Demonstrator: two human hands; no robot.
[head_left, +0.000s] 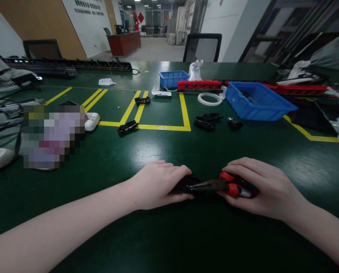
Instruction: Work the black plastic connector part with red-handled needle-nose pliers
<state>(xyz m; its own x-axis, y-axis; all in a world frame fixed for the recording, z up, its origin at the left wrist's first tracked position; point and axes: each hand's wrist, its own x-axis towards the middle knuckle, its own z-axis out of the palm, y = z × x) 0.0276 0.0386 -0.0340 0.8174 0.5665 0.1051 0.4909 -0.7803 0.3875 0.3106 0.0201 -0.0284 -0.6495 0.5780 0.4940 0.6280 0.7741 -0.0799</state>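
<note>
My left hand (160, 184) is closed around a small black part (183, 185) just below the centre of the view, its thumb and fingers covering much of it. My right hand (260, 188) grips pliers (234, 185) with red and black handles. The dark jaws of the pliers point left and meet the black part; whether they clamp it is too small to tell. Beyond the hands lie several similar black parts (127, 127) on the green table (158, 146), with a small cluster (206, 122) and a black piece (234, 123) further right.
A large blue bin (259, 102), a smaller blue bin (173, 79), a tape roll (209, 99) and long red strips (199, 85) stand toward the back. At left are a blurred-out flat object (55, 138), a white case (91, 121), a mouse (0, 158) and cables.
</note>
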